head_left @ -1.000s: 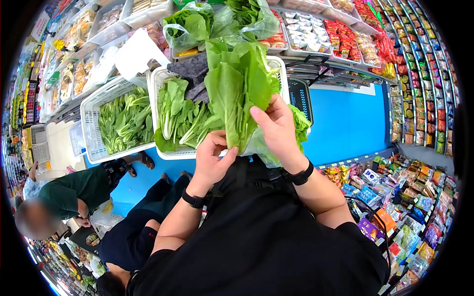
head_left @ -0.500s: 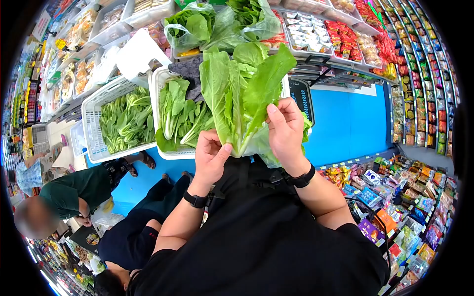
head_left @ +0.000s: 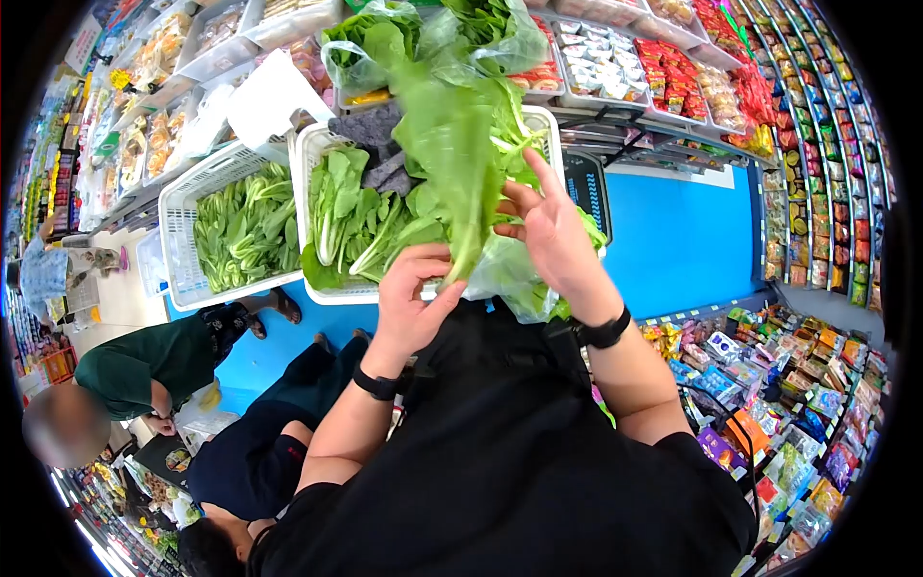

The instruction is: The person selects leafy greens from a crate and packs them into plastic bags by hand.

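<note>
My left hand [head_left: 420, 293] grips the base of a leafy green vegetable [head_left: 452, 163], whose upper leaves are blurred by motion. Close to its right side is my right hand [head_left: 546, 223], with fingers spread and holding nothing. Beneath the raised vegetable stands a white basket [head_left: 304, 207] with loose greens [head_left: 346, 216] and a dark grey cloth [head_left: 377, 139] in it. A clear plastic bag [head_left: 510, 274] with greens lies between my hands and the basket's front edge.
Another white basket [head_left: 181, 245] holds more greens at the left. Bagged greens [head_left: 370, 48] lie beyond the baskets. A black scale [head_left: 588, 192] is at the right. Two people [head_left: 144, 361] [head_left: 245, 466] are at lower left. Snack packets [head_left: 769, 413] fill shelves at lower right.
My right hand has let go of the leaves and opened. The vegetable in my left hand has swung and looks narrower, no longer fanned out. At far left, another person has shifted.
</note>
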Demonstrator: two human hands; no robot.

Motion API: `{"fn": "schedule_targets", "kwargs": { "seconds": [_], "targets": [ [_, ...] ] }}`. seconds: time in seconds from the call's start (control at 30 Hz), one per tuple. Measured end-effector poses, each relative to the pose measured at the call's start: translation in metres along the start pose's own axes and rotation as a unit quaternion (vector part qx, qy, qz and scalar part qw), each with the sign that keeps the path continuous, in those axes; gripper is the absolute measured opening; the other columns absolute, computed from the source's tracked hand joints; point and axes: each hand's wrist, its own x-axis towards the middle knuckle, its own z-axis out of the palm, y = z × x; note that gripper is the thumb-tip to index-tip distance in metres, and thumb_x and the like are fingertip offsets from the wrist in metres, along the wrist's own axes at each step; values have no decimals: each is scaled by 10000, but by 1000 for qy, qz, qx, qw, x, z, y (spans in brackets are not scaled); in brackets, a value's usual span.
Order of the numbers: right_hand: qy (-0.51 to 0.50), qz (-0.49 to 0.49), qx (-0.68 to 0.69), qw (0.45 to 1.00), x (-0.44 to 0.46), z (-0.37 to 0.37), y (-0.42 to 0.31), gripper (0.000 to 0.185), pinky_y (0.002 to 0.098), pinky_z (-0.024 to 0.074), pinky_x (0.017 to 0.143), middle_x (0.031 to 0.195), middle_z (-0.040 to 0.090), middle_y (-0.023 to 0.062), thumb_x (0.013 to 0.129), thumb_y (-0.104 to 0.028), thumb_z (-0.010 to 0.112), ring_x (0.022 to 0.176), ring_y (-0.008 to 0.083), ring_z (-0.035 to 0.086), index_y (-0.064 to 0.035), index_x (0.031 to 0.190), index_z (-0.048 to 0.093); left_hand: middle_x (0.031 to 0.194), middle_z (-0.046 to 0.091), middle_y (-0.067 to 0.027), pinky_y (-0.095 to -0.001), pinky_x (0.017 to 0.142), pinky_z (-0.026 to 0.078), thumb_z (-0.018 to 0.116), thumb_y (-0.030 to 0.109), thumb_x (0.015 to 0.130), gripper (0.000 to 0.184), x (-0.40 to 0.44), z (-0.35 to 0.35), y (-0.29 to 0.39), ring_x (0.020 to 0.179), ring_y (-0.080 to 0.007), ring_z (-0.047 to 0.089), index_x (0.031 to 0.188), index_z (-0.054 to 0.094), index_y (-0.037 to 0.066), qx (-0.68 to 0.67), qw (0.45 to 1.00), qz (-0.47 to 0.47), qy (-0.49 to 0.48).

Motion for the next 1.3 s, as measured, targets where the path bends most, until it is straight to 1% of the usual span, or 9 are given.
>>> {"fn": "schedule_targets", "kwargs": {
  "seconds": [0.03,0.17,0.33,0.47,0.53,0.67,0.8,1.0,1.3],
  "targets": [
    [-39,25,30,998,2,-9,-4,1060,388,530,998,1444,617,122,908,-555,809,1226,233,637,-66,1657,241,1202,713,-178,-358,905,577,834,1,846,245,6,-1,8,1066,-287,712,1054,708,27,86,996,16,-2],
    [-63,24,19,998,8,-36,-33,675,458,514,1108,1429,617,98,923,-130,809,1294,274,619,-27,1504,481,1237,718,-152,-381,891,589,867,-5,798,332,29,5,22,1027,-303,726,1093,720,36,214,966,125,-75],
    [56,-62,3,997,1,-71,-75,600,474,501,1121,1436,600,107,945,-42,732,1324,276,594,-34,1491,482,1105,734,-140,-375,821,578,840,134,871,209,53,40,50,950,-298,721,994,715,21,277,955,100,26],
    [124,-161,4,979,-21,-122,-94,641,486,502,1117,1453,590,95,946,-56,739,1335,273,589,-74,1522,457,785,640,-100,-406,624,485,828,247,896,298,41,68,43,692,-274,641,973,624,44,293,953,-6,-73],
    [133,-161,4,978,-34,-153,-92,649,493,507,1113,1454,587,91,948,-56,739,1336,272,588,-95,1528,452,725,635,-75,-409,610,494,840,358,873,403,33,97,48,633,-286,636,1013,608,58,338,916,-152,-154],
    [184,-154,43,970,-60,-189,-84,588,442,493,1123,1415,607,89,940,38,728,1305,253,595,-70,1474,506,732,686,-92,-447,651,556,855,450,825,695,18,149,29,688,-326,705,1324,558,67,484,854,-122,-149],
    [177,-128,37,975,-76,-223,-66,598,393,527,1072,1361,630,98,904,71,770,1243,218,629,-49,1438,529,813,728,-100,-465,700,573,748,208,899,685,5,168,10,742,-350,716,1506,472,52,540,806,-228,-76],
    [124,-73,10,990,-84,-255,-50,580,375,560,1022,1290,673,100,895,73,778,1181,215,668,-33,1415,546,963,634,-54,-285,807,539,545,-16,1040,421,-21,172,3,865,-138,677,1451,456,12,190,932,-206,229],
    [12,9,80,997,-86,-216,-46,562,354,549,1012,1317,672,98,878,44,804,1174,209,666,-8,1384,566,1222,558,-106,-439,932,573,439,54,1022,494,-22,216,22,1032,-238,650,1514,389,49,-94,958,-174,209]
  ]
}}
